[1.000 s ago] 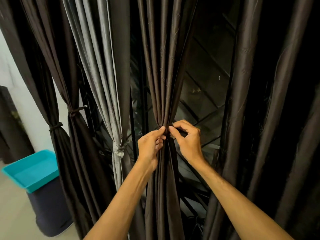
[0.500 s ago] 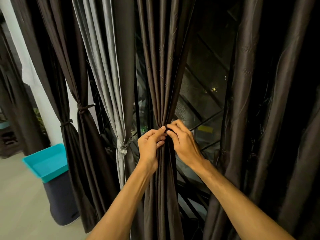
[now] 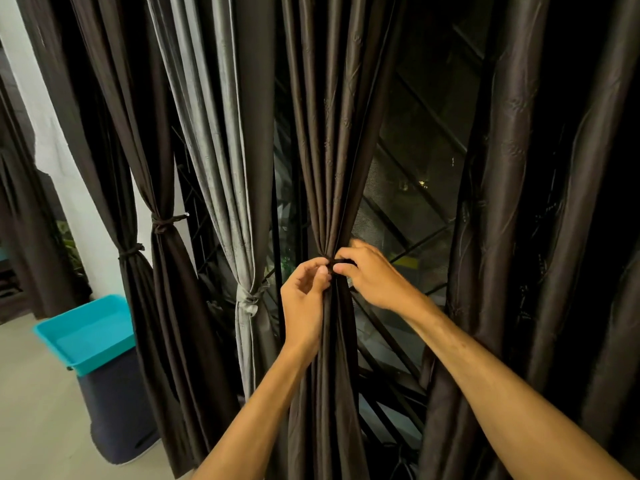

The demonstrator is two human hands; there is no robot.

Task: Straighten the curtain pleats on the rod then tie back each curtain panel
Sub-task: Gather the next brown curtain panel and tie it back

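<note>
A dark brown curtain panel (image 3: 329, 140) hangs in the middle, gathered into a narrow bunch at hand height. A dark tie band (image 3: 341, 262) wraps that bunch. My left hand (image 3: 304, 299) pinches the band's end from the left with thumb and fingertips. From the right, my right hand (image 3: 372, 277) pinches the same band, fingers curled over it. Left of this hangs a grey panel (image 3: 221, 140) with its own knotted tie (image 3: 250, 301). Two more brown panels (image 3: 138, 161) at the far left are tied too.
An untied brown curtain (image 3: 540, 202) fills the right side. Behind the panels is a dark window with a diagonal metal grille (image 3: 408, 188). A dark bin with a turquoise lid (image 3: 86, 332) stands on the floor at lower left beside a white wall (image 3: 45, 140).
The view has shifted a little right and closer. Both hands stay at the gathered bunch; my left fingers have curled more around the band's end.
</note>
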